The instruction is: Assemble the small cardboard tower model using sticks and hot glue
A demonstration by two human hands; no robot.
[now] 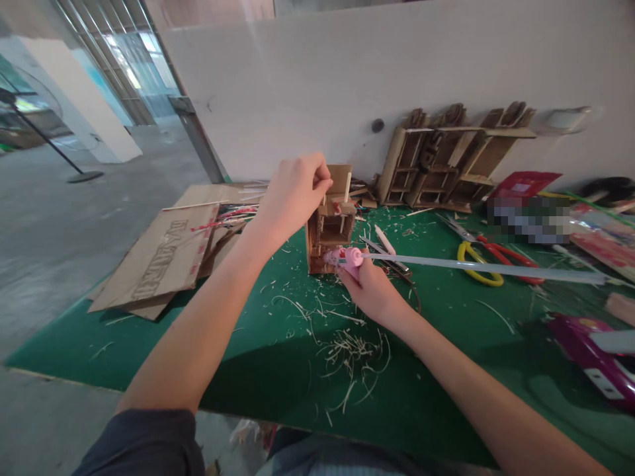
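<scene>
A small cardboard model house stands upright on the green mat near the middle. My left hand rests on its top left edge, fingers closed around a part of the top. My right hand grips a pink glue gun whose nozzle touches the model's lower front. A long clear glue stick runs out of the gun's back toward the right.
Flat cardboard sheets lie at the left. Larger cardboard frames lean on the white wall. Yellow and red scissors, a purple glue gun, packets and dried glue strands litter the mat.
</scene>
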